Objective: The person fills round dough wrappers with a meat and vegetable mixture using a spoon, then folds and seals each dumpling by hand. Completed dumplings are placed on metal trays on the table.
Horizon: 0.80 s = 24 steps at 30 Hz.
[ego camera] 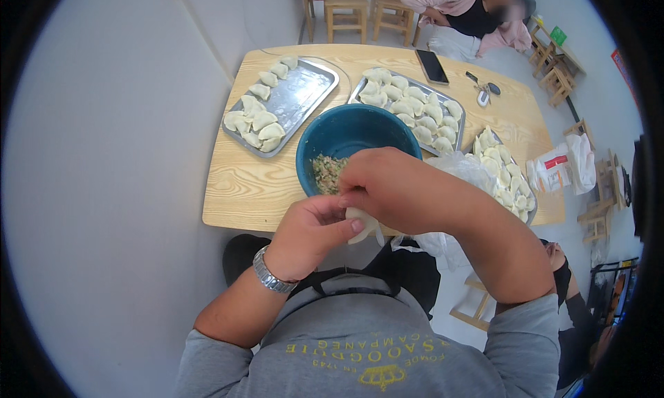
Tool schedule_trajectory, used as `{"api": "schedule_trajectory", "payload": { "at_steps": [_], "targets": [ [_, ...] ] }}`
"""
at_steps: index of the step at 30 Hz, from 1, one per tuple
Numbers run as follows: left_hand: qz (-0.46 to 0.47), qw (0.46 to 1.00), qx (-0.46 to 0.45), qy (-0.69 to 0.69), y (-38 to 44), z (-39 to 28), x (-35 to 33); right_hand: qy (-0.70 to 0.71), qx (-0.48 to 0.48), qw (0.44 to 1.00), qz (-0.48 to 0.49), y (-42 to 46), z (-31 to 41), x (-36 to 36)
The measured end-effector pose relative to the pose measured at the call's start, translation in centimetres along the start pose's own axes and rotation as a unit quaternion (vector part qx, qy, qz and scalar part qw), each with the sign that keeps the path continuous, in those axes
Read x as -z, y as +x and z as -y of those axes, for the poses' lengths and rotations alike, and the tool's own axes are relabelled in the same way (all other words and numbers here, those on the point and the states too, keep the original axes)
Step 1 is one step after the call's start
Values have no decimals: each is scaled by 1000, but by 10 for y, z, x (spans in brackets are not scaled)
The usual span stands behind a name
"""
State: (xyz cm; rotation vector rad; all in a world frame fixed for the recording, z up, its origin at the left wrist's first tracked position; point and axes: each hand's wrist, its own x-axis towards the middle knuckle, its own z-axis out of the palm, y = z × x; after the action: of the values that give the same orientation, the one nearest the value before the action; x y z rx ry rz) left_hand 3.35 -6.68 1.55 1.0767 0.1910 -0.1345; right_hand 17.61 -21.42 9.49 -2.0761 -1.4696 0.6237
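My left hand (308, 234), with a metal watch on the wrist, holds a pale dumpling wrapper (369, 225) between thumb and fingers just off the table's near edge. Over it, my right hand (397, 193) is curled with its thumb and fingertips against the left fingers; whatever it may grip is hidden. Both hands are at the near side of a deep blue-green bowl (358, 123). Minced filling with green bits (327, 172) lies in the bowl's near left part, partly covered by my right hand.
Metal trays of dumplings stand at left (298, 105), behind the bowl (458, 138) and at right (531, 217). A clear plastic bag (461, 170) lies beside my right forearm. A phone (431, 67) and keys (483, 94) lie farther back. One person sits beyond the table; another is at right.
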Motion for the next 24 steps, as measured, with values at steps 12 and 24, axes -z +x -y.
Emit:
{"api": "schedule_trajectory", "payload": {
  "at_steps": [12, 24],
  "targets": [
    [-28, 995, -27, -89, 3, -1, 0, 135, -105, 973, -153, -23, 4, -19],
    [-82, 991, -79, -72, 5, 4, 2, 225, -177, 942, -175, -29, 4, -27]
  ]
}}
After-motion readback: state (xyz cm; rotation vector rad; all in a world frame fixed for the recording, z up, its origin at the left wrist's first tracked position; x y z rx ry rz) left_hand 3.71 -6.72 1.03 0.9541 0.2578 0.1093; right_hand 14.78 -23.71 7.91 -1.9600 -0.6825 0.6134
